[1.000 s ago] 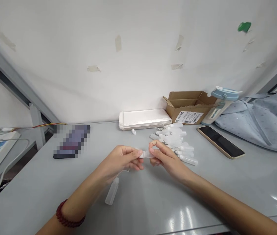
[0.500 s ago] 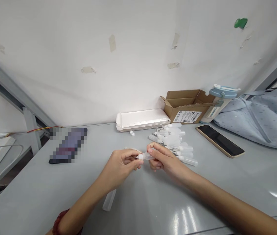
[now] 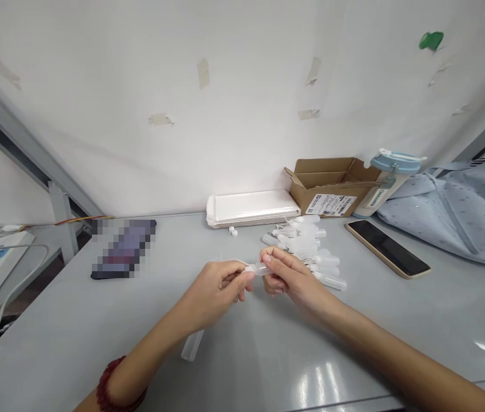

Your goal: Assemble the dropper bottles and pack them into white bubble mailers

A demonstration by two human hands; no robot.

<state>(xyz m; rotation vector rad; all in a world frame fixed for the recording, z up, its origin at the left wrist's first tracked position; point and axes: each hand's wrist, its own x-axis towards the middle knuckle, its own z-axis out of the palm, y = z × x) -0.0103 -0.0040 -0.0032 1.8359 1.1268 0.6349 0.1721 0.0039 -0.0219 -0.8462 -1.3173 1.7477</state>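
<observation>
Above the grey table, both of my hands meet at one small translucent plastic bottle (image 3: 260,268). My left hand (image 3: 219,289) pinches its white cap (image 3: 249,268) between thumb and fingers. My right hand (image 3: 287,273) is closed round the bottle's body, hiding much of it. A thin pale strand shows by my left fingers; whether it joins the cap I cannot tell. Just beyond my right hand lies a pile of similar white-capped bottles (image 3: 305,239). A translucent tube (image 3: 192,346) lies near my left forearm, partly covered by it.
Two tiny white caps (image 3: 233,231) sit before a flat white box (image 3: 253,209). An open cardboard box (image 3: 332,191), a blue-lidded cup (image 3: 382,186), a phone (image 3: 386,247) and a blue cloth bag (image 3: 452,212) stand right. At left are a blurred-out dark object (image 3: 126,249) and a power strip (image 3: 0,272).
My left thumb has shifted forward over the white cap, covering more of it. Both hands still hold the bottle in nearly the same place. The whole view has moved slightly.
</observation>
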